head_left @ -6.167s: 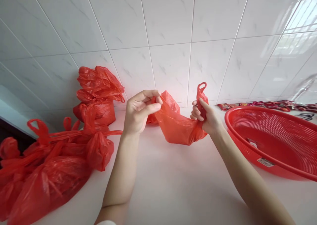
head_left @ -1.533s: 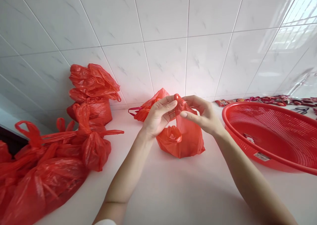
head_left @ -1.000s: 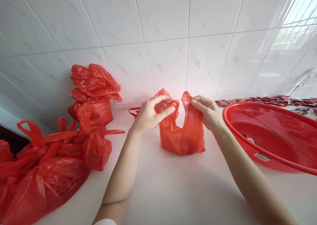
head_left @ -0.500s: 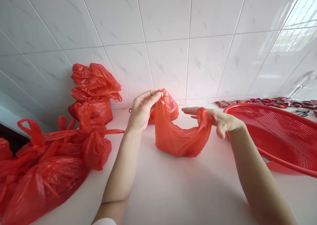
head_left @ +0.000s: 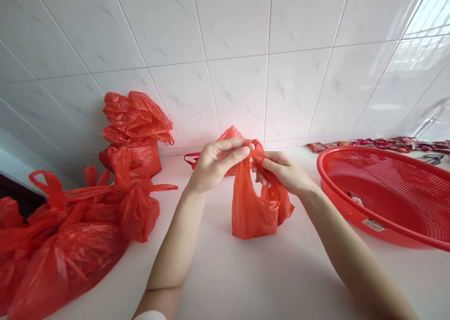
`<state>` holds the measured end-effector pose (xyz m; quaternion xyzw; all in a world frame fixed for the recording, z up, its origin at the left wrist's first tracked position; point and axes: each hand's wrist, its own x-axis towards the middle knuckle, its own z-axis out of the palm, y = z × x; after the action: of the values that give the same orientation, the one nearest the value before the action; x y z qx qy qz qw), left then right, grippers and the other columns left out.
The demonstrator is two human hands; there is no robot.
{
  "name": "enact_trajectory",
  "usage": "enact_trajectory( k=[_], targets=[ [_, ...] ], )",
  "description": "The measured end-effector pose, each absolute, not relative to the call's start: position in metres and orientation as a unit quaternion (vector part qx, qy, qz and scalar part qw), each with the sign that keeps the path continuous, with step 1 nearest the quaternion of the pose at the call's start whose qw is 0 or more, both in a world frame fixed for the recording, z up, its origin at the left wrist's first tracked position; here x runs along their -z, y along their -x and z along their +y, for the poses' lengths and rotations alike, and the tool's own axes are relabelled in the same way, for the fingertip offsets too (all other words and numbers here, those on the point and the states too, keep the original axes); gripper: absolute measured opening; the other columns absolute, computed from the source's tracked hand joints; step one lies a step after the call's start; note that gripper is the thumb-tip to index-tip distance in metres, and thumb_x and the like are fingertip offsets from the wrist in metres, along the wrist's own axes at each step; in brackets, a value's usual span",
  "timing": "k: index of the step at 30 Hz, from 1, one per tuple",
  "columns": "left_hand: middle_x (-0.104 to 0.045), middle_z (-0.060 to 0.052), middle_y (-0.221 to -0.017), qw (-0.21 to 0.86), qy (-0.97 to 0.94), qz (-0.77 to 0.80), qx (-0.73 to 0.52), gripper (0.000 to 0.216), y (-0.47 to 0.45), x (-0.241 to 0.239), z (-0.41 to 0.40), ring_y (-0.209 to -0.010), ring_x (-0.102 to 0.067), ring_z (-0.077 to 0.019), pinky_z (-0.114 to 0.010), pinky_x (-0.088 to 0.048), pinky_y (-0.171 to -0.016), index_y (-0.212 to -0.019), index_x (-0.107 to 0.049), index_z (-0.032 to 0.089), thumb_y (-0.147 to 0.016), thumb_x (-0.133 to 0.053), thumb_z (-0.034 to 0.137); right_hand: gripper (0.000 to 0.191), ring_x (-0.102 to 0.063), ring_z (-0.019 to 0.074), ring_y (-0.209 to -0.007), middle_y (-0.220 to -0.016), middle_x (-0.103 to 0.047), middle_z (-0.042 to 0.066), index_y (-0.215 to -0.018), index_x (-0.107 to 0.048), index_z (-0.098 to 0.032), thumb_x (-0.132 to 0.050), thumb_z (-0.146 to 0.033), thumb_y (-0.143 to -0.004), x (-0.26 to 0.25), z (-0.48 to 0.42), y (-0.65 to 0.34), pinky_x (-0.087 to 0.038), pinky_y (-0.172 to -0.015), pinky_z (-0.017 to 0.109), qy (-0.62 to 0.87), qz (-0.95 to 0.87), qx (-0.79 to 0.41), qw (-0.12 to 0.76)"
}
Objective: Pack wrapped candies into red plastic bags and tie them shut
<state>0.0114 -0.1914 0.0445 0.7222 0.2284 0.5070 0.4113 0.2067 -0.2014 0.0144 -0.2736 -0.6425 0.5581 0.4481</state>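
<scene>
A small red plastic bag (head_left: 253, 212) stands on the white counter (head_left: 246, 273) in the middle of the view. My left hand (head_left: 215, 164) pinches one of its handles at the top. My right hand (head_left: 283, 172) is closed round the other handle, and the two handles meet between my fingers. Behind my hands lies another crumpled red bag (head_left: 225, 139) against the wall.
Several tied red bags (head_left: 70, 226) lie in a heap at the left, with more red bags (head_left: 135, 132) stacked by the tiled wall. A red mesh basket (head_left: 386, 193) sits at the right. Small red packets (head_left: 372, 144) line the counter's back edge.
Half a second ago my hands held the bag's handles wide apart, right fingers stretched out. Both hands have come together above the bag, which now hangs narrow and upright.
</scene>
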Motion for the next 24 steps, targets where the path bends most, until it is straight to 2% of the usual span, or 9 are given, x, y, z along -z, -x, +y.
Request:
enact_trajectory(
  k=[2,6,8,11,14,16,19,21,24],
  targets=[
    [-0.077,-0.004,-0.09,0.423,-0.707,0.23,-0.518,0.019,-0.013,-0.041,-0.188,-0.087,-0.071,-0.021,-0.037,-0.055,-0.086,-0.093,-0.081,0.023,-0.086,-0.076,0.04,0.036,-0.05,0.0106,-0.052,-0.054,-0.055,-0.004,-0.082,-0.068,-0.017,-0.064,-0.052,-0.093,-0.013,-0.199,-0.212,-0.05,-0.064,0.027,0.266,-0.646,-0.562,0.442],
    [-0.075,-0.003,-0.086,0.438,-0.663,0.248,-0.555,0.023,-0.014,-0.04,-0.182,-0.083,-0.07,-0.0199,-0.034,-0.055,-0.08,-0.089,-0.08,0.022,-0.081,-0.079,0.043,0.039,-0.056,0.0123,-0.059,-0.058,-0.057,-0.004,-0.091,-0.072,-0.015,-0.073,-0.053,-0.085,-0.01,-0.192,-0.221,-0.054,-0.077,0.033,0.237,-0.667,-0.589,0.391],
    [-0.075,-0.004,-0.09,0.433,-0.667,0.251,-0.552,0.024,-0.014,-0.042,-0.183,-0.091,-0.07,-0.0223,-0.036,-0.055,-0.084,-0.088,-0.08,0.022,-0.082,-0.077,0.045,0.037,-0.047,0.0099,-0.051,-0.053,-0.048,-0.007,-0.083,-0.069,-0.016,-0.071,-0.052,-0.086,-0.01,-0.191,-0.219,-0.052,-0.067,0.03,0.275,-0.643,-0.583,0.413],
    [-0.073,-0.007,-0.112,0.375,-0.721,0.239,-0.531,0.02,-0.014,-0.044,-0.186,-0.12,-0.062,-0.0272,-0.04,-0.048,-0.103,-0.089,-0.08,0.024,-0.087,-0.071,0.041,0.036,-0.032,0.0078,-0.046,-0.05,-0.033,-0.01,-0.075,-0.063,-0.018,-0.063,-0.051,-0.091,-0.01,-0.196,-0.209,-0.038,-0.048,0.023,0.358,-0.623,-0.519,0.463],
    [-0.066,-0.007,-0.13,0.298,-0.773,0.254,-0.5,0.017,-0.016,-0.043,-0.189,-0.133,-0.052,-0.0272,-0.038,-0.044,-0.108,-0.093,-0.08,0.026,-0.089,-0.069,0.038,0.033,-0.029,0.0075,-0.048,-0.055,-0.032,-0.009,-0.073,-0.056,-0.02,-0.06,-0.045,-0.093,-0.011,-0.202,-0.2,-0.027,-0.044,0.022,0.373,-0.673,-0.451,0.452],
    [-0.067,-0.007,-0.124,0.271,-0.798,0.274,-0.464,0.019,-0.018,-0.04,-0.188,-0.124,-0.058,-0.0249,-0.034,-0.047,-0.101,-0.097,-0.079,0.026,-0.091,-0.066,0.038,0.032,-0.029,0.0074,-0.05,-0.059,-0.033,-0.008,-0.07,-0.049,-0.021,-0.058,-0.04,-0.094,-0.013,-0.206,-0.198,-0.025,-0.044,0.023,0.346,-0.712,-0.427,0.437],
    [-0.068,-0.003,-0.086,0.258,-0.815,0.309,-0.416,0.025,-0.019,-0.035,-0.183,-0.086,-0.062,-0.0185,-0.03,-0.047,-0.078,-0.085,-0.075,0.023,-0.095,-0.06,0.041,0.031,-0.026,0.0075,-0.053,-0.061,-0.028,-0.008,-0.065,-0.042,-0.021,-0.06,-0.026,-0.089,-0.016,-0.208,-0.203,-0.023,-0.047,0.024,0.329,-0.751,-0.394,0.416],
    [-0.049,0.001,-0.06,0.262,-0.809,0.338,-0.404,0.042,-0.02,-0.034,-0.179,-0.059,-0.047,-0.0139,-0.029,-0.037,-0.061,-0.061,-0.061,0.021,-0.095,-0.059,0.045,0.03,-0.026,0.0077,-0.055,-0.061,-0.027,-0.008,-0.061,-0.04,-0.021,-0.061,-0.016,-0.082,-0.017,-0.208,-0.208,-0.024,-0.049,0.025,0.337,-0.767,-0.365,0.407],
    [-0.022,0.004,-0.05,0.321,-0.788,0.356,-0.385,0.063,-0.02,-0.033,-0.177,-0.046,-0.022,-0.0101,-0.03,-0.021,-0.05,-0.045,-0.032,0.021,-0.092,-0.059,0.052,0.015,-0.04,0.0093,-0.059,-0.062,-0.046,-0.006,-0.066,-0.055,-0.019,-0.057,-0.009,-0.077,-0.017,-0.205,-0.214,-0.034,-0.056,0.025,0.356,-0.769,-0.316,0.427]
  ],
)
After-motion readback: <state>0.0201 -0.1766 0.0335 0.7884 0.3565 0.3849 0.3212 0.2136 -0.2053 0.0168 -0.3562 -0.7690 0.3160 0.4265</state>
